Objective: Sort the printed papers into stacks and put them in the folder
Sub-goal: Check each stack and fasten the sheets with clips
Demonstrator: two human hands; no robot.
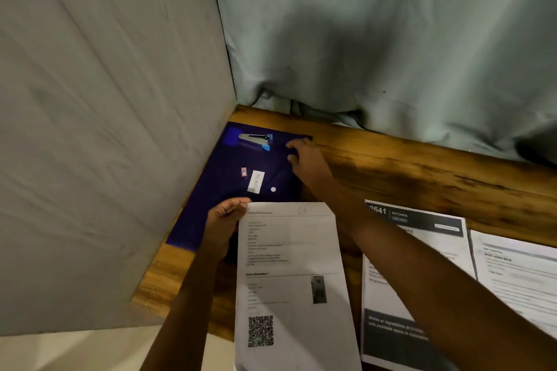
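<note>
Paper (289, 265) pinched at its top left corner by left hand (224, 223), over the near edge of the table (422, 166): light, limp, likely to sag or slide, better held along a long side; right hand (304, 159) curled on the far right edge of stiffer purple folder (223, 184) beside the wall (120, 129).

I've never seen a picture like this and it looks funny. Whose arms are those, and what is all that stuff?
There is no machine here. A person wears a camera on the head, so you look down at their own two arms. The left hand pinches a printed sheet with a square code on it. The right hand reaches to the edge of a blue folder, with its fingers curled on it. A stapler lies on the folder. More papers lie on the wooden table.
</note>
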